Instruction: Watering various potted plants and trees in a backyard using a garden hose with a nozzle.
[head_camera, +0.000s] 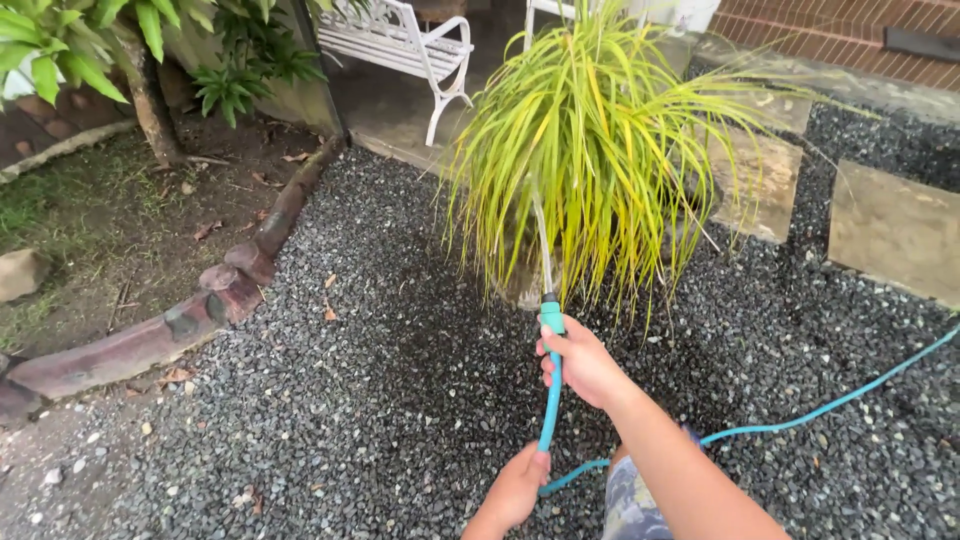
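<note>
Spraying water, both hands (582, 362) grip hose (551, 395) toward yellow-green plant (600, 140).

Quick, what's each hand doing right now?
Left hand: closed around the turquoise garden hose, lower down.
Right hand: closed around the hose near its nozzle.

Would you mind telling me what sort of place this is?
Likely a home garden or yard: dark gravel ground, a grassy yellow-green plant being watered from a turquoise hose, and a white bench behind.
</note>
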